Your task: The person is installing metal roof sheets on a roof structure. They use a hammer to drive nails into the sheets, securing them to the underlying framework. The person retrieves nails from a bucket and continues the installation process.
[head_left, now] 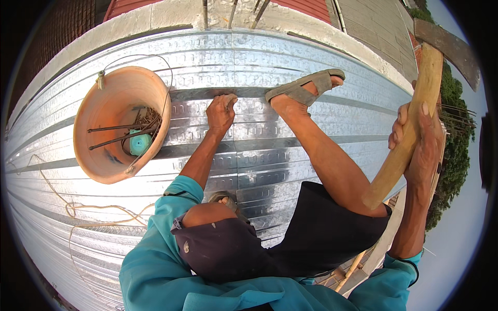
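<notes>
Ribbed, silvery metal sheeting (254,122), sunlit, spread below and around the wearer; pale concrete ledge (129,23) along its far edge, with thin upright rods (231,14) rising there. Green trees (454,155) and sky at the right.

Left hand (222,111): set down on the sheeting beside a raised rib, fingers bunched narrow; whether anything is pinched between them cannot be told.

Right hand (424,147): raised at the right, wrapped round the wooden handle of a hammer (429,78), its dark metal head uppermost and clear of the sheeting.

Bucket (93,140), orange, wire-handled: left of the left hand, mouth toward the viewer; contains two dark rods (109,142), thin brown pieces and a turquoise rounded object (140,143).

Sandal (298,93), grey, worn: on a foot right of the left hand.

Cord (71,207), pale, looped: below the bucket.
</notes>
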`<state>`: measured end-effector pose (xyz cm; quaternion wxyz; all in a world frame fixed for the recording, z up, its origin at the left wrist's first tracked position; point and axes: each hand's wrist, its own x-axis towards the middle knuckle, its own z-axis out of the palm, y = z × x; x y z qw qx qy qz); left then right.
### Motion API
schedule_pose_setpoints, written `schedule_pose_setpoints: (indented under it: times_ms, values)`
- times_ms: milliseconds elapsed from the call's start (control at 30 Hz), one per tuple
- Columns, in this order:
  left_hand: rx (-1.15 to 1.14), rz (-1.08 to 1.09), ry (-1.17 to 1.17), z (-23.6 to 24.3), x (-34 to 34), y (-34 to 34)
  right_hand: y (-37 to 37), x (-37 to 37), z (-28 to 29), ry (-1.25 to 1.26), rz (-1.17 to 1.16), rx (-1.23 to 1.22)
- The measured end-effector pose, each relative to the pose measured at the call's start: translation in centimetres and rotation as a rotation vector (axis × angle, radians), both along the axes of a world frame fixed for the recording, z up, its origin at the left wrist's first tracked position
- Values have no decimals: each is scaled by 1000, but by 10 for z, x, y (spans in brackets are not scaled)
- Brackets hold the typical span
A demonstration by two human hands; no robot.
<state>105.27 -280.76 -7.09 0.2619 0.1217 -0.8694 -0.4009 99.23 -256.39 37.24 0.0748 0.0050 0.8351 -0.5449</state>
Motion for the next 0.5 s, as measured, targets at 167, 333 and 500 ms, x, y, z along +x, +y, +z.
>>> schedule_pose_setpoints:
  times_ms: [167, 333, 500]
  values:
    - [56, -5, 5, 1, -3, 8, -64, 41, -126, -416, 270, 203]
    - [50, -11, 5, 3, 0, 3, -90, 85, -187, -120, 365, 200]
    - [73, -26, -21, 9, 3, 2, -84, 115, -267, -146, 249, 283]
